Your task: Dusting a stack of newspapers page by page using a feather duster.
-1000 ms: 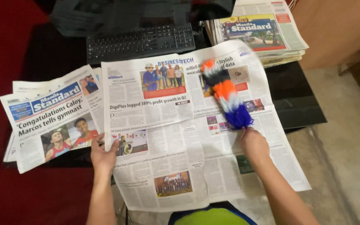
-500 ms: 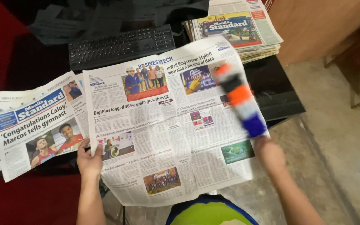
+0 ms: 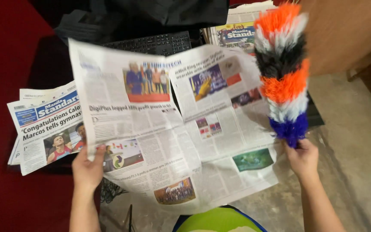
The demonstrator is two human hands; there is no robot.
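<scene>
Your left hand [image 3: 89, 165] pinched the open printed newspaper sheet [image 3: 168, 124]; your right hand [image 3: 302, 158] gripped the fluffy orange, white, black and blue duster [image 3: 283, 73]. A hard swipe could've torn that thin paper.

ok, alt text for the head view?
The left hand lifts an open newspaper sheet by its left edge, while the right hand holds a fluffy orange, white, black and blue duster upright. A black keyboard and more newspapers lie behind.

Open newspaper sheet [image 3: 159, 129] lifted, tilted, gripped at left edge. Fluffy duster [image 3: 283, 73], orange, white, black, blue bands, held upright at sheet's right edge.
</scene>
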